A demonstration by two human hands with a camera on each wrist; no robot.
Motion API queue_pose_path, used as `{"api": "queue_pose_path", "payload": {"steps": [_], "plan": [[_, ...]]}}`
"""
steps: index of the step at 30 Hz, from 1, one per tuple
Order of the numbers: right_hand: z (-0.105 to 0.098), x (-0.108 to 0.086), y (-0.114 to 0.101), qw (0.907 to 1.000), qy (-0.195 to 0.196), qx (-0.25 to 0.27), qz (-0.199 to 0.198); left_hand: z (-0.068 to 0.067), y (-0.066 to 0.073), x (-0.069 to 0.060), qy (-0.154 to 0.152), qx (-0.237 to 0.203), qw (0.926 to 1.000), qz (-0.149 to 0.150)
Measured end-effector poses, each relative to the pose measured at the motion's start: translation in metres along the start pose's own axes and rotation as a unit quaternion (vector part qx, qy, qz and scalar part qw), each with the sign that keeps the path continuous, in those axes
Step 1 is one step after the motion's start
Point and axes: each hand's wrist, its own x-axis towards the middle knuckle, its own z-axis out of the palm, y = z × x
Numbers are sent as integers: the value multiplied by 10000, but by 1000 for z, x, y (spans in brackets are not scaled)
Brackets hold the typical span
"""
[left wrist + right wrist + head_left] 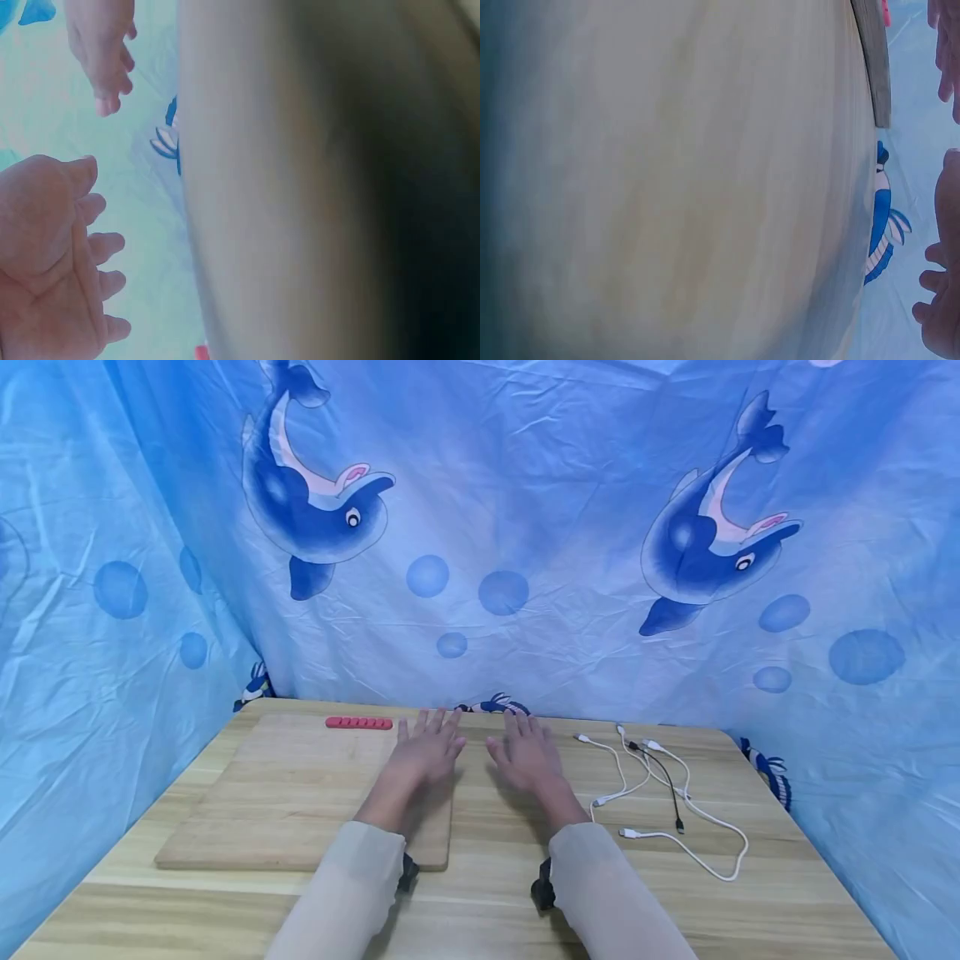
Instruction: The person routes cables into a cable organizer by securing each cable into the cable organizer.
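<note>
My left hand (pixel 429 752) hovers palm down over the right part of a wooden board (pixel 285 793), fingers spread and holding nothing. Just right of the board, my right hand (pixel 528 756) is over the wooden table (pixel 495 893), also with straight, spread fingers and nothing held. The thumbs point toward each other with a gap between them. In the left wrist view, my left hand (pixel 49 262) shows its palm, raised off the surface. At the right edge of the right wrist view is my right hand (pixel 946 262), partly cut off.
A red strip with notches (pixel 358 723) lies at the board's back edge. To the right are several white cables (pixel 720 820) and a black cable (pixel 670 781), loosely spread. A blue curtain with dolphins (pixel 465 510) hangs behind and beside the table.
</note>
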Motion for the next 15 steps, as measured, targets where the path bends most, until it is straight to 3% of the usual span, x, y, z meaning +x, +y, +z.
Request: {"api": "queue_pose_path", "payload": {"steps": [7,15], "plan": [[3,0,-10,9994,-186,207,-226,-13,-26,-7,-78,131,9998,-96],[1,-4,-29,9948,-671,575,-514,-27,-64,-21,-99,324,9992,-213]]}}
